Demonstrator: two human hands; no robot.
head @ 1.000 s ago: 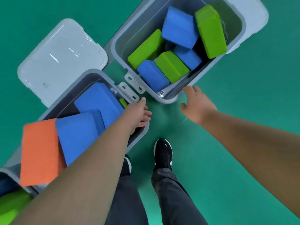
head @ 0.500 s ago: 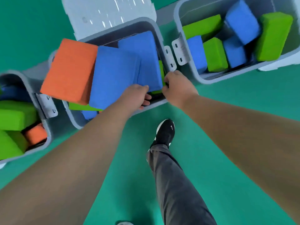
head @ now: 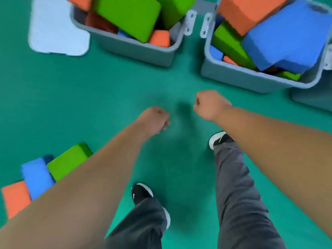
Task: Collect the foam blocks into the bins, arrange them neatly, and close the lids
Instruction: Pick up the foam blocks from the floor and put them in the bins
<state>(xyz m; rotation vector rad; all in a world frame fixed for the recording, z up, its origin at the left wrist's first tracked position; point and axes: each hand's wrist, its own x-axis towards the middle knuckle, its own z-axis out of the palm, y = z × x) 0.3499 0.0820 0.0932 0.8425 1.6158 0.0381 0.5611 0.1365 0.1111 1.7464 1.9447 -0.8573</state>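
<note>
left hand (head: 154, 121), right hand (head: 209, 105) withdrew from bin (head: 242, 78) rim, over floor (head: 107, 87).

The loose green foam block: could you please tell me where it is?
Head view, lower left: the green block lies on the floor beside a blue block, with an orange block farther left.

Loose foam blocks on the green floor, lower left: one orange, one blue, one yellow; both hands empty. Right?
No: the head view shows a green foam block, not a yellow one. The orange foam block and blue foam block lie alongside; left hand and right hand hold nothing.
</note>
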